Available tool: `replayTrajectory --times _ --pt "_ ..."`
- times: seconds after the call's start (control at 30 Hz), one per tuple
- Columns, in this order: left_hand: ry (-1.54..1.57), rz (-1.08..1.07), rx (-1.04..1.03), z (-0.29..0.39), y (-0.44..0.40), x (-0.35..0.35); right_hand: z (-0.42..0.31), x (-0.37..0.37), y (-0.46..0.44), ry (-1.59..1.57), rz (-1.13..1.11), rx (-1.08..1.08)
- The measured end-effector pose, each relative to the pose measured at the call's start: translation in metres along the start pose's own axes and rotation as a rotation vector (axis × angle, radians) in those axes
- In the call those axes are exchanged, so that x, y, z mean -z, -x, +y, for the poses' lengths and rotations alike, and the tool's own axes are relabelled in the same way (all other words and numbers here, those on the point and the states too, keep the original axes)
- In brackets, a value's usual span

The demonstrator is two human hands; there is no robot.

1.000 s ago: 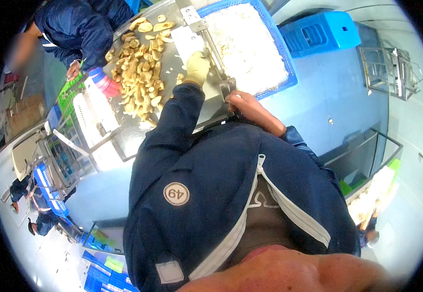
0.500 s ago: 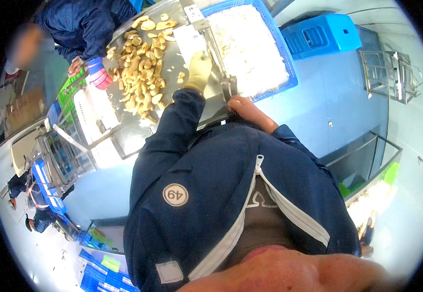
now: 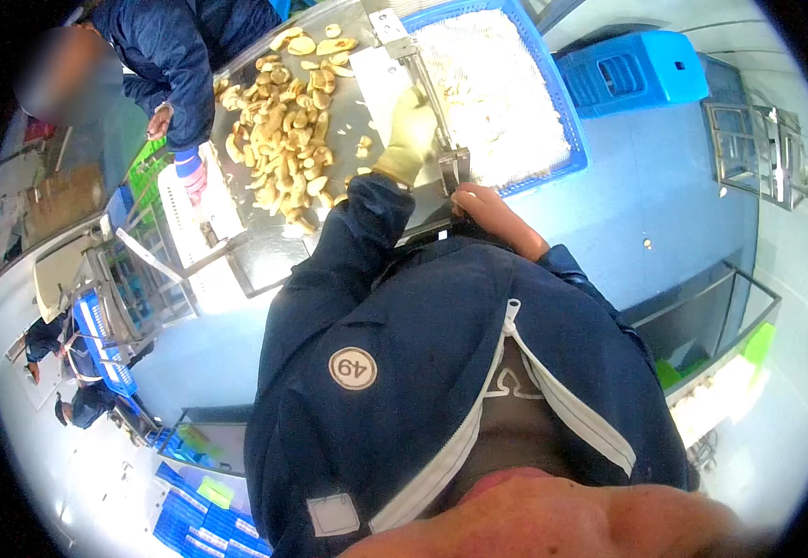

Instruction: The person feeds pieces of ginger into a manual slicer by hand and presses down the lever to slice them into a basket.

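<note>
My left hand (image 3: 410,138), in a pale yellow glove, lies palm down with its fingers together on a white board (image 3: 378,82) beside a long metal fixture (image 3: 430,102); anything under the fingers is hidden. Bare and curled, my right hand (image 3: 483,210) grips the near end of that fixture. Brown-and-cream mushroom-like pieces (image 3: 285,139) are heaped on the steel table (image 3: 353,23) to the left. Just beyond the fixture is a blue basket (image 3: 567,98) holding thin white slices (image 3: 487,93).
A co-worker in dark blue (image 3: 176,56) stands at the upper left, one pink-gloved hand (image 3: 193,179) over a white slatted tray (image 3: 179,209). A blue plastic stool (image 3: 636,74) is at the upper right. Metal frames (image 3: 757,153) stand farther right.
The whole view has shifted slightly rightward. The co-worker's gloved hand has moved from the heap's edge to the white tray. Both my hands stay at the fixture.
</note>
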State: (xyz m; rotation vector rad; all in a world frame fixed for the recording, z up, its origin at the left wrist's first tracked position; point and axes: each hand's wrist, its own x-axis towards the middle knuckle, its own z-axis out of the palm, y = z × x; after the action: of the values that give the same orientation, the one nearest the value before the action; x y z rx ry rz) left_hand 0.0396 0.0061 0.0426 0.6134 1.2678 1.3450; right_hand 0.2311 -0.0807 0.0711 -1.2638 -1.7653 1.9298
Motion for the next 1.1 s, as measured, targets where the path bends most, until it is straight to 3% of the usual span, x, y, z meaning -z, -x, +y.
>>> replayTrajectory --times 0.03,0.13,0.17,0.2,0.23,0.3,0.37,0.4,0.5,0.63,0.67,0.73,0.83,0.93,1.03,1.1 --pt "-0.007 0.0 -0.052 0.0 -0.004 0.003 0.005 0.0 -0.002 0.01 -0.001 0.037" --pt "-0.603 0.213 -0.524 0.034 -0.022 0.044 0.004 0.0 -0.002 -0.007 -0.003 0.023" --pt "-0.922 0.401 -0.494 0.032 -0.044 0.068 0.001 0.0 0.0 -0.02 -0.002 -0.005" --pt "-0.937 0.617 -0.459 0.049 -0.045 0.071 -0.001 0.0 0.001 -0.02 -0.005 -0.021" --pt "-1.236 0.767 -0.465 0.053 -0.052 0.082 -0.002 0.0 0.0 -0.019 -0.007 -0.036" --pt "-1.568 0.581 -0.254 0.059 -0.063 0.102 0.002 0.001 -0.001 0.028 -0.015 0.012" --pt "-1.753 0.401 -0.282 0.054 -0.068 0.109 0.015 0.001 -0.005 0.121 -0.03 0.136" --pt "-1.842 0.307 -0.295 0.05 -0.07 0.113 0.013 0.003 -0.004 0.085 -0.038 0.093" --pt "-1.758 0.264 -0.46 0.037 -0.073 0.122 0.002 0.004 -0.002 0.014 -0.052 0.016" --pt "-1.605 0.214 -0.364 0.058 -0.042 0.089 -0.004 0.005 -0.001 0.014 -0.045 0.012" --pt "-1.453 0.212 -0.538 0.043 -0.04 0.087 -0.007 0.005 -0.001 0.014 -0.052 0.002" --pt "-1.135 0.025 -0.315 0.039 -0.017 0.061 -0.022 0.006 0.001 -0.037 -0.037 -0.052" --pt "-1.256 0.042 -0.7 0.016 0.004 0.036 -0.041 0.008 0.002 -0.066 -0.018 -0.117" --pt "-1.14 0.175 -0.792 0.004 0.01 0.032 -0.055 0.01 0.004 -0.065 0.018 -0.205" --pt "-0.592 0.027 -0.335 0.012 0.03 0.022 -0.047 0.004 0.004 -0.075 0.042 -0.198" --pt "-0.53 0.048 -0.216 -0.011 0.023 0.019 -0.042 0.002 0.003 -0.068 0.047 -0.167"
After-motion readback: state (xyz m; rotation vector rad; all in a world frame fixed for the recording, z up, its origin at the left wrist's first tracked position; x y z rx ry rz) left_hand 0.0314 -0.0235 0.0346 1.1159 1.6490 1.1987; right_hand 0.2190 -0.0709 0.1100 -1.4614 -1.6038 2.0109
